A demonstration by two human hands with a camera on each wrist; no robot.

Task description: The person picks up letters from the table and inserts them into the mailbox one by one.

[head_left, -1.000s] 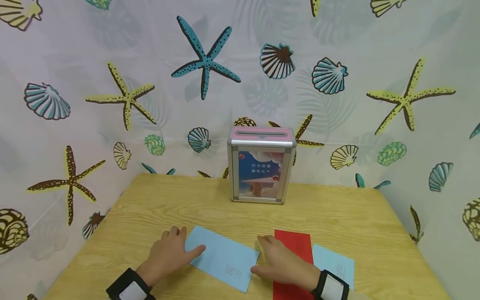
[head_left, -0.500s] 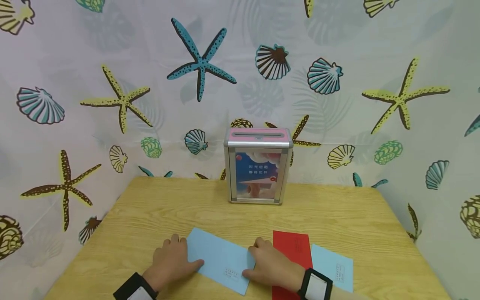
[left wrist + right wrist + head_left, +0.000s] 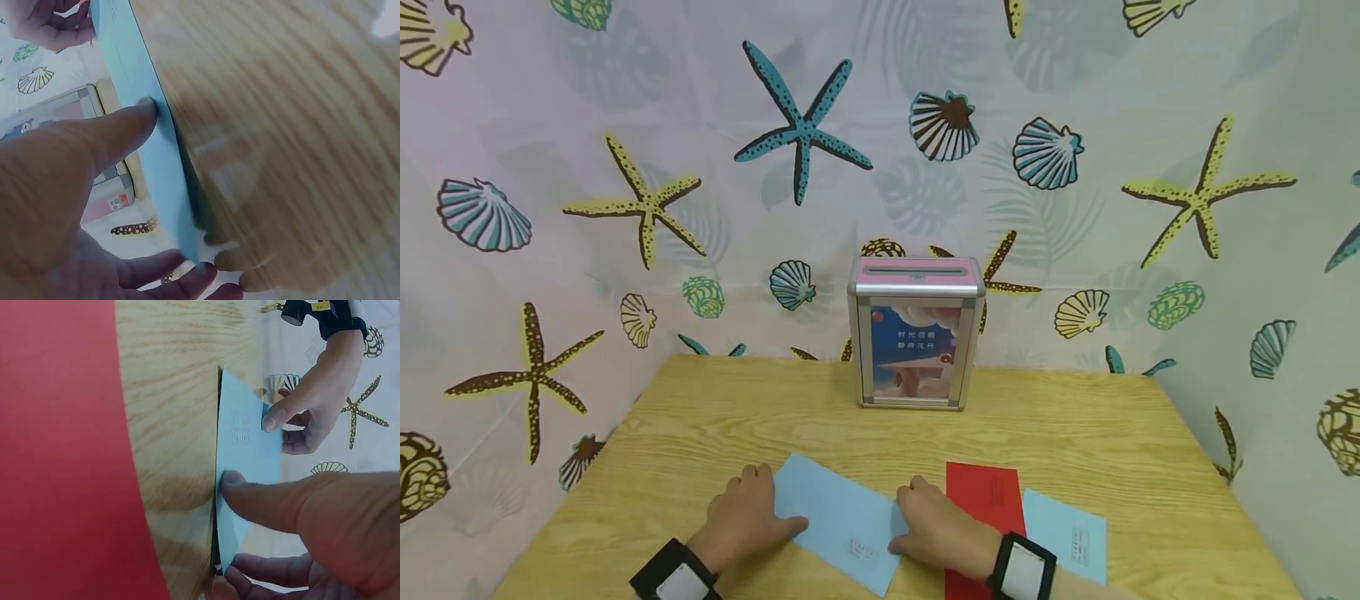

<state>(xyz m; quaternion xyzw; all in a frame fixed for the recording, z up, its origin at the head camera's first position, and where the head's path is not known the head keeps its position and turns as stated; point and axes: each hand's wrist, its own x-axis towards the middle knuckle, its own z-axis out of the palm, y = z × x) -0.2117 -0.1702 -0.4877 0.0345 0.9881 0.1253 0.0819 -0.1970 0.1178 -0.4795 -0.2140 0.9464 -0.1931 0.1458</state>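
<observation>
Blue envelope (image 3: 842,525) first, please: where is it?

At the near part of the wooden table (image 3: 775,408), between a person's two hands. It sits askew, its left end farther back, its right end closer to the person. Shadow shows beneath its edges at both ends; I cannot tell whether its middle touches the wood.

And the hands?

Both hold it. The left hand (image 3: 745,512) pinches the left end, thumb on the face, fingers at the far corner. The right hand (image 3: 936,525) pinches the right end likewise, thumb on top, fingertips curled at the far corner.

What is close by on the right?

A red envelope (image 3: 988,500), its near part crossed by the right wrist. A strip of bare wood separates it from the held one. Just beside its right edge lies a second envelope (image 3: 1063,525), light blue; whether those two overlap, I cannot tell.

How much room is there ahead?

A broad band of wood grain runs back to an upright silver-framed box (image 3: 917,346), its pink top cut by a long narrow slot (image 3: 916,269). It stands near the table's back edge, before a shell-and-starfish cloth (image 3: 880,183). Beyond the left hand, open wood reaches the table's slanting left edge.
</observation>
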